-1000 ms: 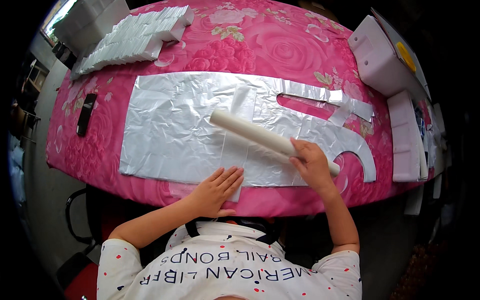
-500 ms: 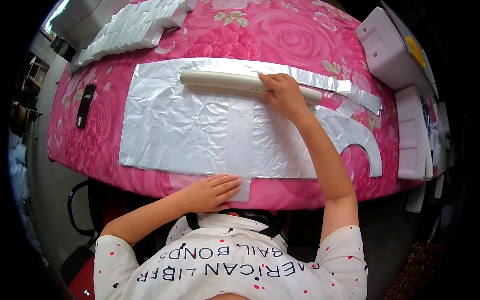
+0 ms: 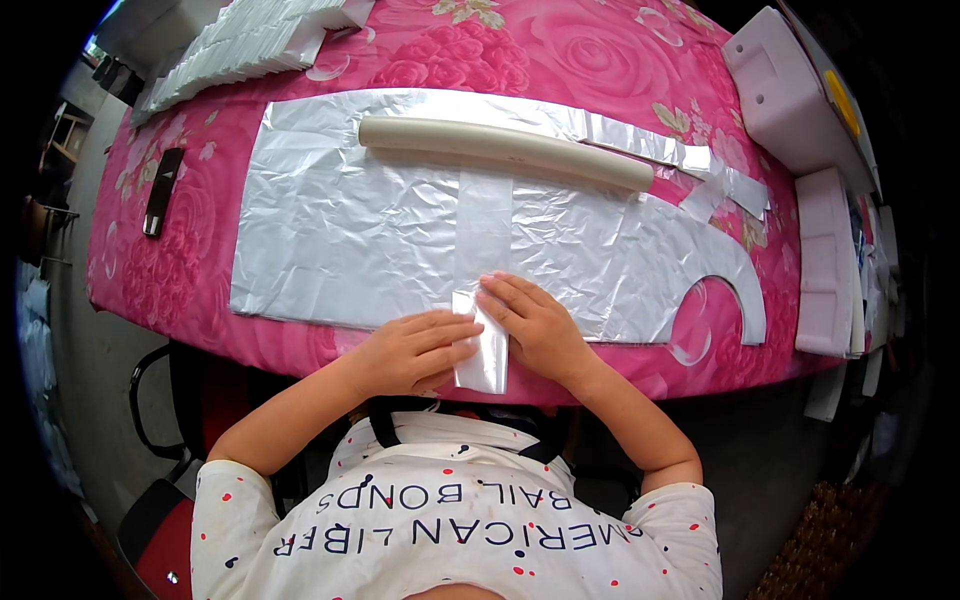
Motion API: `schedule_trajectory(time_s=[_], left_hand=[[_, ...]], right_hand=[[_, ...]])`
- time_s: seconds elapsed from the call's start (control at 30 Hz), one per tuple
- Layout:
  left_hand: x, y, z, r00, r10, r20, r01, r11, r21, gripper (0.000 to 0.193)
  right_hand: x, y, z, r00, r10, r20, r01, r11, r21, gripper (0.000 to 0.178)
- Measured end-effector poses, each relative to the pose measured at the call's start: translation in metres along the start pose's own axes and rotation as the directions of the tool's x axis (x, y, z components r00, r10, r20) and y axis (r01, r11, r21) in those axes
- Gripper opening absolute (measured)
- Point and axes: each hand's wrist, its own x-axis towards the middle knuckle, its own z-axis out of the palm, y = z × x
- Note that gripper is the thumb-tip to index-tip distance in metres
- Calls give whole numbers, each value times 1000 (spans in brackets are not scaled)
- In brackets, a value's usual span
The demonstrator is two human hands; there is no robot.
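Observation:
A thin, silvery-white plastic sheet, wrinkled and cut in a curve at its right end, lies flat across the table. A paler band runs across its middle toward me. At the near edge a shiny white plastic strip lies in line with this band. My left hand lies over the strip's left side, fingers stretched out. On its right side rests my right hand, fingers extended and fingertips at the strip's upper end. A cream-coloured tube lies across the far part of the sheet, untouched.
A pink floral tablecloth covers the table. A dark, narrow object lies at the left. Stacked folded white pieces stand at the far left. White foam boxes line the right edge. Narrow silvery strips extend at the far right.
My right hand has let go of the tube and come down to the near edge beside my left hand. The strip's near end now looks shinier and folded over.

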Motion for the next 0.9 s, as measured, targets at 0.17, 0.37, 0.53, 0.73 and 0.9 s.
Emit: schedule_trajectory(time_s=[0.17, 0.37, 0.53, 0.73, 0.9], left_hand=[[12, -12, 6, 986, -163, -40, 168, 966, 198, 60], [36, -16, 0, 822, -545, -162, 512, 834, -206, 52], [53, -16, 5, 800, -493, -342, 502, 862, -69, 63], [44, -16, 37, 873, -482, -72, 470, 793, 387, 71], [46, -19, 31, 890, -446, -99, 448, 811, 377, 66]], right_hand=[[3, 4, 5, 994, 40, -106, -41, 999, -8, 37], [28, 15, -10, 914, 405, -21, -378, 869, 318, 11], [62, 29, -25, 598, 700, 390, -792, 440, 424, 24], [65, 32, -21, 554, 711, 433, -816, 359, 453, 20], [48, 11, -15, 871, 484, -78, -481, 875, 60, 45]])
